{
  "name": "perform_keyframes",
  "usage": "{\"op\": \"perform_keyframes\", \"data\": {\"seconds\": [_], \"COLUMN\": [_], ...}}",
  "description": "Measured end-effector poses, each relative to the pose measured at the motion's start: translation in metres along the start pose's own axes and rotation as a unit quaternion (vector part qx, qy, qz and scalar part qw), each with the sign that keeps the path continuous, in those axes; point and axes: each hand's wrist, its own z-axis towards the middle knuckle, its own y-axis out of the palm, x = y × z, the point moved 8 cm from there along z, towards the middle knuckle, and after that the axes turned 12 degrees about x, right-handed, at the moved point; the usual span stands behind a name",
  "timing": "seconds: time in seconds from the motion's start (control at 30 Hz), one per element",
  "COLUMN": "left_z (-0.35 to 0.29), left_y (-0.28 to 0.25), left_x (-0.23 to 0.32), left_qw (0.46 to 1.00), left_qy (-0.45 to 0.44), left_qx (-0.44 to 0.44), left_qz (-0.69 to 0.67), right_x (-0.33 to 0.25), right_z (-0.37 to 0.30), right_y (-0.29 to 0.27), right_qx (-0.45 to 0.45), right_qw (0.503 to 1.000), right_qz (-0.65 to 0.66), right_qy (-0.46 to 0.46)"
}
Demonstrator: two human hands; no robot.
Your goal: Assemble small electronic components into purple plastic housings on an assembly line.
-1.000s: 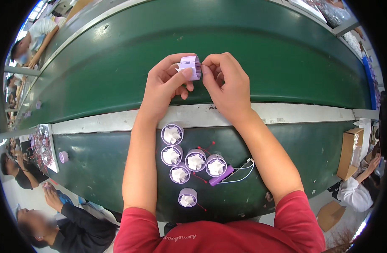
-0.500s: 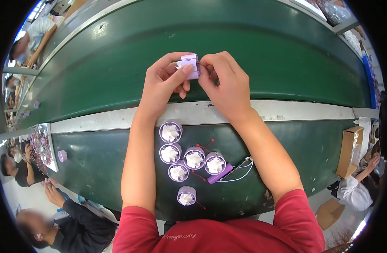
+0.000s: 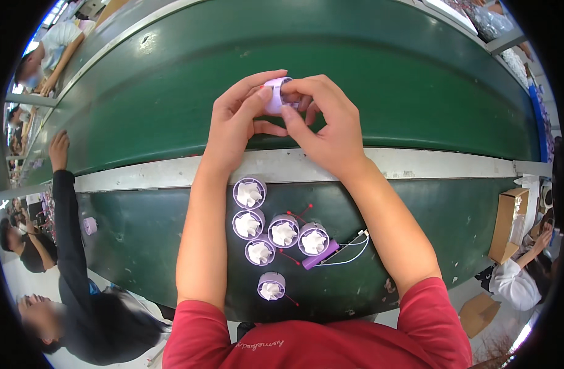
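Observation:
Over the green belt, both hands hold one small light-purple round fan housing [image 3: 273,104]. My left hand [image 3: 237,117] is closed on its left side, thumb on the near face. The fingers of my right hand [image 3: 323,114] press at its right side, partly in its opening; the fingers hide what lies inside. Between my forearms on the dark green bench stand several purple fan housings with white blades [image 3: 248,194], some with thin red wires. Beside the rightmost of these lies a purple cylinder [image 3: 320,254] with a looped white cable [image 3: 349,258].
A metal rail [image 3: 417,161] divides the belt [image 3: 429,80] from the bench. Another purple housing [image 3: 90,226] sits at the bench's left end. A co-worker's dark sleeve [image 3: 70,215] reaches across at the left. A cardboard box [image 3: 509,224] stands at the right edge.
The housing in my hands has turned, its opening now toward my right hand, whose fingers moved onto it. The co-worker at the left has stretched an arm toward the belt.

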Motion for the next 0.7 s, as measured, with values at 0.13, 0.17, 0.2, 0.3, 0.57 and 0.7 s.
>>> {"op": "perform_keyframes", "data": {"seconds": [0.13, 0.17, 0.2, 0.3, 0.57, 0.7], "left_z": [0.003, 0.003, 0.002, 0.002, 0.002, -0.004], "left_y": [-0.007, -0.009, -0.009, -0.008, -0.040, -0.039], "left_x": [0.001, -0.001, 0.000, 0.004, 0.020, 0.040], "left_qw": [0.998, 0.998, 0.998, 0.996, 0.948, 0.852], "left_qy": [0.039, 0.040, 0.038, 0.057, 0.104, 0.131], "left_qx": [0.028, 0.034, 0.034, 0.030, 0.200, 0.162], "left_qz": [0.031, 0.041, 0.040, 0.062, 0.224, 0.480], "right_x": [-0.005, -0.006, -0.008, -0.011, 0.003, 0.013], "right_z": [0.000, -0.001, 0.000, 0.006, -0.003, -0.007], "right_y": [0.005, 0.004, 0.005, -0.002, 0.009, 0.009], "right_qx": [-0.027, -0.027, -0.028, 0.048, -0.037, -0.040], "right_qw": [0.999, 0.998, 0.998, 0.994, 0.991, 0.979], "right_qz": [0.013, 0.003, 0.002, -0.070, -0.128, -0.195], "right_qy": [-0.046, -0.053, -0.052, -0.071, -0.029, -0.039]}}
